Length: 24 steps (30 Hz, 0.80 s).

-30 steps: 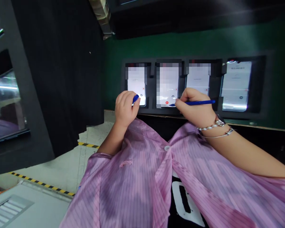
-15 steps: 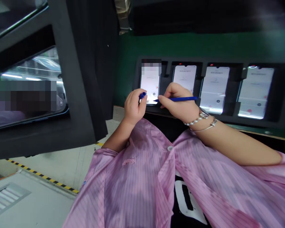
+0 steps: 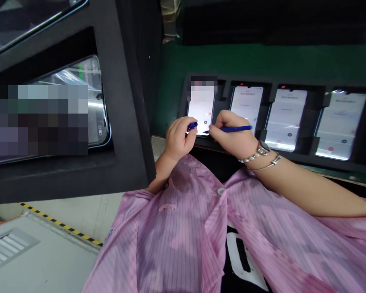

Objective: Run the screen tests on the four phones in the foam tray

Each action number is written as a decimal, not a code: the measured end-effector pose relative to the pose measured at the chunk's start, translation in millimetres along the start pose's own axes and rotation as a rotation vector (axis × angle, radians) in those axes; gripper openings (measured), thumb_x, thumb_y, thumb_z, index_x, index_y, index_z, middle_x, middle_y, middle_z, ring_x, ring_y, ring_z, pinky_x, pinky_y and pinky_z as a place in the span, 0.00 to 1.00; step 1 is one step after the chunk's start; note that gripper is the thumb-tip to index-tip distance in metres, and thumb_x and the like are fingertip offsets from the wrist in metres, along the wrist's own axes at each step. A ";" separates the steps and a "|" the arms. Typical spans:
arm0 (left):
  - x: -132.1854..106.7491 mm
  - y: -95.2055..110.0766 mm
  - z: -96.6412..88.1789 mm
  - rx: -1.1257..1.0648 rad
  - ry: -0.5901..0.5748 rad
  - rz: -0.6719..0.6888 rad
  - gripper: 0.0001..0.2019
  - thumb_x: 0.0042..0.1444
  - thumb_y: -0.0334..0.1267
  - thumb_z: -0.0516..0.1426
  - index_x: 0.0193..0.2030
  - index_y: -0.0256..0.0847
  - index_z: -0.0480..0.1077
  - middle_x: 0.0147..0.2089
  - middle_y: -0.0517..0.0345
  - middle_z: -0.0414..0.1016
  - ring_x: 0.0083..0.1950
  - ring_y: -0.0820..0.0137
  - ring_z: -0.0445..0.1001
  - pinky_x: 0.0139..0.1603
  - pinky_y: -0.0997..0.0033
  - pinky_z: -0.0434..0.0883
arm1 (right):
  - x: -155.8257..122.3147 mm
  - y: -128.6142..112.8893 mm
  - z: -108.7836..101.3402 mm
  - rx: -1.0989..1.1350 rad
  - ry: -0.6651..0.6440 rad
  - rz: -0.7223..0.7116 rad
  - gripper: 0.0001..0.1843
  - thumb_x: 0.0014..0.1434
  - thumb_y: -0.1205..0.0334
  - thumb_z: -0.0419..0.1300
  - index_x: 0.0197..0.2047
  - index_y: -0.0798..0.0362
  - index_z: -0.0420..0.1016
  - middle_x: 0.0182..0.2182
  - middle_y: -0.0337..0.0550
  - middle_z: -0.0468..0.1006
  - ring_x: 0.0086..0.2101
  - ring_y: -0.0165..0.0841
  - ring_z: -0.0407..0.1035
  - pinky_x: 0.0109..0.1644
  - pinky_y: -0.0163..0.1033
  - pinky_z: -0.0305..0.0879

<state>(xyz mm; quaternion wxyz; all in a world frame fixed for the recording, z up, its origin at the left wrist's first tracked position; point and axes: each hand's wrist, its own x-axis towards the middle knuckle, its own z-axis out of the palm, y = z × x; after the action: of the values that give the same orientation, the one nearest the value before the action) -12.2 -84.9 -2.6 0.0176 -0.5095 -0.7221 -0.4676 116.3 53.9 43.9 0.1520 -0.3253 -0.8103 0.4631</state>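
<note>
Black phone rack (image 3: pixel 293 158) spans the upper right. At its leftmost phone (image 3: pixel 201 112), centre frame, the right hand (image 3: pixel 233 138) pinches a blue stylus (image 3: pixel 235 129), tip on the lower screen. The left hand (image 3: pixel 177 140) is fisted round a second stylus (image 3: pixel 192 125). It looks like a screen-tapping step, and those small buttons call for a light, exact tip.

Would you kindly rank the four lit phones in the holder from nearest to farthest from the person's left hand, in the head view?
1. Leftmost phone, just right of the left hand, which grips a short blue stylus.
2. Second phone, behind the right hand, which holds a long blue stylus.
3. Third phone, further right.
4. Rightmost phone, at the far right end.
</note>
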 end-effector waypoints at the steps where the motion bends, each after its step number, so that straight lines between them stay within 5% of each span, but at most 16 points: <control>1: 0.4 -0.2 -0.2 0.015 -0.008 -0.004 0.16 0.75 0.46 0.45 0.47 0.42 0.71 0.44 0.48 0.81 0.48 0.62 0.79 0.51 0.58 0.75 | -3.4 1.0 -2.6 0.100 0.018 0.017 0.14 0.54 0.66 0.64 0.25 0.48 0.61 0.19 0.35 0.68 0.24 0.34 0.67 0.31 0.41 0.62; 7: 7.2 9.1 -4.0 0.095 -0.023 0.144 0.12 0.72 0.39 0.50 0.50 0.41 0.74 0.45 0.51 0.83 0.45 0.63 0.79 0.52 0.57 0.69 | -29.2 -15.7 -30.7 0.560 0.059 -0.059 0.17 0.60 0.59 0.71 0.31 0.47 0.65 0.23 0.34 0.71 0.24 0.33 0.71 0.30 0.41 0.72; 16: 24.6 44.3 0.5 0.145 -0.188 0.215 0.13 0.71 0.38 0.49 0.51 0.41 0.75 0.43 0.54 0.83 0.41 0.64 0.77 0.53 0.58 0.65 | -27.5 -5.2 -50.0 0.529 0.028 -0.123 0.17 0.62 0.57 0.69 0.31 0.50 0.64 0.24 0.35 0.73 0.26 0.33 0.75 0.29 0.36 0.68; 24: 52.3 68.9 23.0 0.213 -0.315 0.303 0.11 0.67 0.36 0.52 0.46 0.41 0.77 0.32 0.58 0.77 0.35 0.66 0.73 0.47 0.60 0.66 | -31.3 12.3 -83.3 0.390 0.064 -0.144 0.17 0.62 0.55 0.67 0.30 0.51 0.64 0.24 0.33 0.68 0.24 0.27 0.62 0.26 0.35 0.56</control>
<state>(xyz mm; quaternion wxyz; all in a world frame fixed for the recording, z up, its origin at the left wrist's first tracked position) 25.0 -28.3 56.0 0.0281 -0.6738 -0.6766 -0.2955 189.9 91.7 78.9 0.2702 -0.2457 -0.7213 0.5885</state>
